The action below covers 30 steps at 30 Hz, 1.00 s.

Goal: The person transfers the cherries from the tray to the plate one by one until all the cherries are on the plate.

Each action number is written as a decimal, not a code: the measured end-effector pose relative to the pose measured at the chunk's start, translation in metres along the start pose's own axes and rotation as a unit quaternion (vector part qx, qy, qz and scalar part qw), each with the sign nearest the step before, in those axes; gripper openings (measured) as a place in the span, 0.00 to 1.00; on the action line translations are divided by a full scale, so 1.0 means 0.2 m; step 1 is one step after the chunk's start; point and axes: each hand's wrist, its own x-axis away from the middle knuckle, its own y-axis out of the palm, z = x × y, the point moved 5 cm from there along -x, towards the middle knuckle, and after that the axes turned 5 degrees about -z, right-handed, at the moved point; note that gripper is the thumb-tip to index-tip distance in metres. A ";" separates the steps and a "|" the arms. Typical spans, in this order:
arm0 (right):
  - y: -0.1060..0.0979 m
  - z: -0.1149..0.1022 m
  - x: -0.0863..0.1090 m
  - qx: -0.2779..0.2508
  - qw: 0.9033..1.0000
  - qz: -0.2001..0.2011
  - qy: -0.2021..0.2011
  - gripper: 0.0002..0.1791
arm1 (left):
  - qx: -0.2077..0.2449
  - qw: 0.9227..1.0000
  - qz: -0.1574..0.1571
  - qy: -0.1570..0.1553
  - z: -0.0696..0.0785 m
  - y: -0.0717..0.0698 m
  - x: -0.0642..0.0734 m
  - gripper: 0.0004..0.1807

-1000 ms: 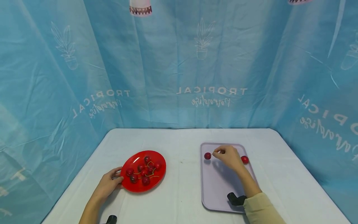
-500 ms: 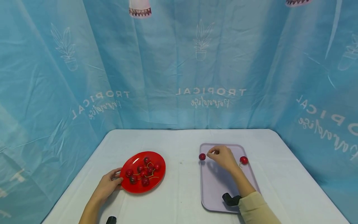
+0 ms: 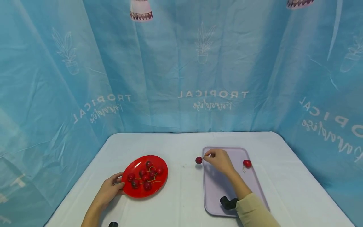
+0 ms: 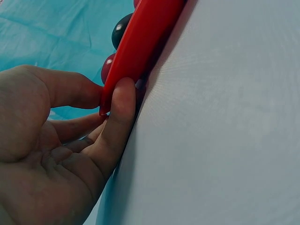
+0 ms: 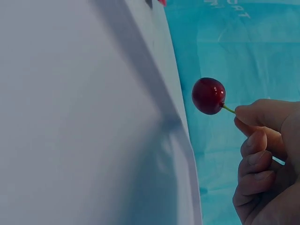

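My right hand pinches the green stem of a dark red cherry between thumb and forefinger. In the head view that cherry hangs just past the left edge of the lilac tray, above the white table. A second cherry, its stem lying toward me, is at the tray's right side. On the left, my left hand grips the rim of a red plate, thumb on top and fingers beneath, as the left wrist view shows. Several cherries with stems lie grouped on that plate.
The white table runs between the plate and the tray. Blue curtains printed with white lettering enclose the back and both sides. A black wrist mount sits on the right forearm above the tray.
My right hand has moved left with the cherry, from over the tray to past its left edge. The left hand still holds the plate's rim. The whole head view has shifted slightly.
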 end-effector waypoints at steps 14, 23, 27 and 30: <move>0.09 -0.10 -0.04 -0.028 0.999 -0.008 -0.025 0.03 | 0.002 1.000 0.001 -0.004 0.00 -0.01 -0.01 0.29; 0.17 -0.15 -0.05 -0.033 0.999 -0.019 -0.036 0.03 | 0.013 1.000 -0.007 0.002 0.00 0.00 -0.01 0.29; 0.21 -0.18 -0.05 -0.040 0.998 -0.030 -0.042 0.03 | 0.015 1.000 -0.007 0.001 0.00 0.00 -0.01 0.28; 0.23 -0.19 -0.04 -0.048 0.997 -0.037 -0.041 0.03 | 0.018 1.000 -0.006 -0.001 -0.01 0.00 0.00 0.28</move>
